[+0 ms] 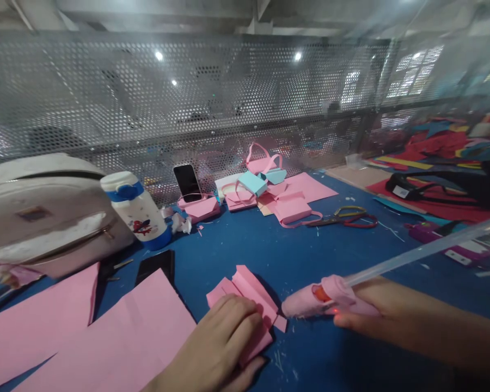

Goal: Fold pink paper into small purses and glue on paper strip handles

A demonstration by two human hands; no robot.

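Observation:
My left hand [218, 343] lies on a folded pink paper piece [249, 296] and presses it flat on the blue table [310, 256], fingers curled over its near part. My right hand [375, 310] grips a pink glue gun [322, 296] with a clear glue stick [424, 250] sticking out behind. The gun's nozzle points left at the right edge of the folded paper, almost touching it.
Large pink sheets [118, 337] lie at the near left. A white bag [41, 212], a bottle [136, 209], a dark phone [157, 264] lying flat and a phone [188, 182] propped on folded paper stand behind. Paper bags [269, 190] and scissors [345, 216] lie further back.

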